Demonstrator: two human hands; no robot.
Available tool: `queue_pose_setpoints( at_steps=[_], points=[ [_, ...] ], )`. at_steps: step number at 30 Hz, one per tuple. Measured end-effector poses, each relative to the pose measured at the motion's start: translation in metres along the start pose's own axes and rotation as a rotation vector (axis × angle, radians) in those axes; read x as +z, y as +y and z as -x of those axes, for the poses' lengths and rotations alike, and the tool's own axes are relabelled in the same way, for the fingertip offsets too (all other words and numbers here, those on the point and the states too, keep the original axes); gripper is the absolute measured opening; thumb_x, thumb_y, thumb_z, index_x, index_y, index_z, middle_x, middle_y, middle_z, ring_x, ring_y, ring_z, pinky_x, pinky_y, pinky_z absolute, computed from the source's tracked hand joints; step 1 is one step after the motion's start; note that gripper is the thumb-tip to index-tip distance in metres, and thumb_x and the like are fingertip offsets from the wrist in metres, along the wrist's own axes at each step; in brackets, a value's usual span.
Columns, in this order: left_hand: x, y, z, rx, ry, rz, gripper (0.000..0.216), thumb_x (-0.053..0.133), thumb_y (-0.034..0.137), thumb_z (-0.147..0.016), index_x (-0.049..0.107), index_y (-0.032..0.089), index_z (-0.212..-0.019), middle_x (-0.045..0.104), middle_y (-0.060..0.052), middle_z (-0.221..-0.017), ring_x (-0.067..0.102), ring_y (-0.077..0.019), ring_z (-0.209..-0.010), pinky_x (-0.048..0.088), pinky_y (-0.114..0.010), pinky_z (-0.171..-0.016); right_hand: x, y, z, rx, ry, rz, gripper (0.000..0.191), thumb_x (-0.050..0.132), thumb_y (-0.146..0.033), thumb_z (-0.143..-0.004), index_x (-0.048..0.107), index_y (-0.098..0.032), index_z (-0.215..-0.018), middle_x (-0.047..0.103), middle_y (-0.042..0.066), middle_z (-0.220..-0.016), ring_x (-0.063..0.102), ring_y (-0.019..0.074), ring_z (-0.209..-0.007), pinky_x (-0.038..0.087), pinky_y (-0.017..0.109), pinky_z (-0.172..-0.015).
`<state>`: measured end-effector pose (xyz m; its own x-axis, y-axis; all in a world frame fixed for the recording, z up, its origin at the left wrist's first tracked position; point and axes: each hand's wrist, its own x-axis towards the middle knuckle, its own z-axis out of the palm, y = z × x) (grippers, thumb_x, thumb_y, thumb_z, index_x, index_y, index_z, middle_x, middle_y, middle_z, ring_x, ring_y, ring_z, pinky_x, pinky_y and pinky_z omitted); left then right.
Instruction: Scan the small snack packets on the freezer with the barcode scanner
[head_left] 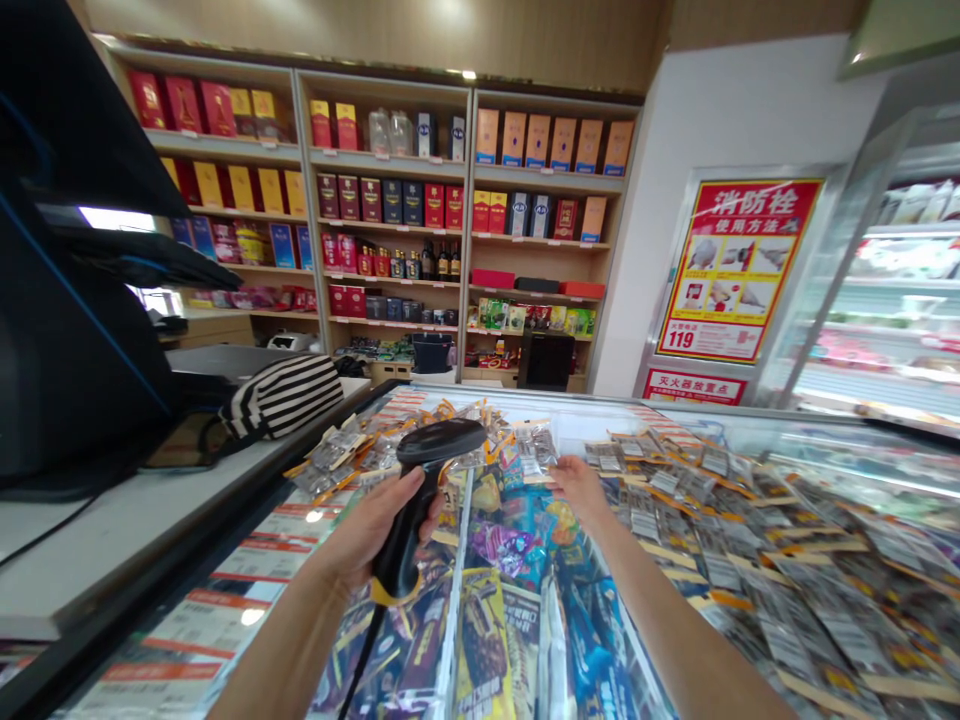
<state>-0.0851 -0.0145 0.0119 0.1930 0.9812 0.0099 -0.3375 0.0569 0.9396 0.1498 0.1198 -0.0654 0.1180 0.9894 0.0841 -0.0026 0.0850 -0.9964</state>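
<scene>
My left hand (375,525) is wrapped round the handle of a black barcode scanner (409,510) with yellow trim; its cable hangs down toward me. The scanner's head points right, over the freezer's glass top. To its right, the fingers of my right hand (579,488) pinch the edge of a small clear snack packet (534,448) with a white label. A loose pile of similar packets (337,455) with orange edges lies on the left, behind the scanner. On the right, a larger heap of these packets (720,520) spreads across the glass.
Under the glass lie colourful ice cream packs (510,545). At left, a counter (45,580) carries a dark monitor (67,280), a phone (184,440) and a striped cloth item (289,395). Shelves (386,160) of boxed goods stand behind; a red poster (739,270) hangs at right.
</scene>
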Motion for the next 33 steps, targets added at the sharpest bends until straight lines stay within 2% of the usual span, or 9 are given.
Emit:
queue_pose_setpoints(
  at_steps=[13,16,20,25,29,33],
  points=[
    [-0.003,-0.005,-0.005,0.012,0.012,-0.012,0.030,0.047,0.038,-0.069,0.048,0.017,-0.090,0.046,0.003,-0.057,0.041,-0.0057,-0.041,0.034,-0.019,-0.041,0.000,0.008,-0.005,-0.026,0.022,-0.011,0.018,0.055,-0.028,-0.053,0.045,-0.019,-0.065,0.053,-0.006,-0.049,0.054,0.0131,-0.049,0.037,0.022,-0.045],
    [-0.004,-0.003,-0.004,0.002,-0.016,-0.010,0.029,0.047,0.038,-0.069,0.049,0.017,-0.088,0.047,0.003,-0.056,0.041,-0.0056,-0.041,0.034,-0.019,-0.041,-0.001,0.001,-0.003,-0.023,0.047,-0.039,0.018,0.056,-0.026,-0.052,0.046,-0.019,-0.065,0.053,-0.006,-0.048,0.054,0.0123,-0.048,0.037,0.022,-0.044],
    [-0.009,0.001,-0.004,-0.013,-0.022,-0.015,0.029,0.046,0.039,-0.070,0.050,0.015,-0.087,0.049,0.003,-0.056,0.042,-0.0059,-0.042,0.033,-0.018,-0.041,-0.014,-0.023,-0.002,-0.028,0.115,-0.132,0.019,0.058,-0.022,-0.051,0.046,-0.018,-0.066,0.053,-0.006,-0.047,0.053,0.0111,-0.046,0.041,0.023,-0.045],
    [-0.018,0.003,-0.007,-0.019,0.047,-0.070,0.028,0.046,0.039,-0.070,0.050,0.015,-0.084,0.052,0.002,-0.057,0.044,-0.0063,-0.043,0.034,-0.018,-0.041,-0.057,-0.051,-0.007,-0.044,0.290,-0.314,0.019,0.058,-0.017,-0.051,0.045,-0.019,-0.065,0.051,-0.006,-0.046,0.051,0.0093,-0.043,0.043,0.022,-0.043],
    [-0.022,0.003,-0.007,-0.031,0.097,-0.101,0.028,0.046,0.040,-0.069,0.052,0.015,-0.080,0.052,0.001,-0.056,0.045,-0.0066,-0.043,0.035,-0.018,-0.040,-0.097,-0.057,-0.011,-0.050,0.454,-0.417,0.019,0.056,-0.015,-0.052,0.044,-0.023,-0.065,0.051,-0.005,-0.049,0.051,0.0102,-0.042,0.043,0.025,-0.042],
    [-0.023,0.006,-0.006,-0.002,0.154,-0.067,0.027,0.047,0.039,-0.070,0.051,0.016,-0.084,0.050,0.003,-0.054,0.044,-0.0058,-0.041,0.035,-0.016,-0.040,-0.117,-0.055,-0.015,-0.097,0.746,-0.348,0.030,0.054,-0.018,-0.053,0.044,-0.029,-0.079,0.052,-0.004,-0.058,0.050,0.0120,-0.043,0.039,0.027,-0.036]
  ],
)
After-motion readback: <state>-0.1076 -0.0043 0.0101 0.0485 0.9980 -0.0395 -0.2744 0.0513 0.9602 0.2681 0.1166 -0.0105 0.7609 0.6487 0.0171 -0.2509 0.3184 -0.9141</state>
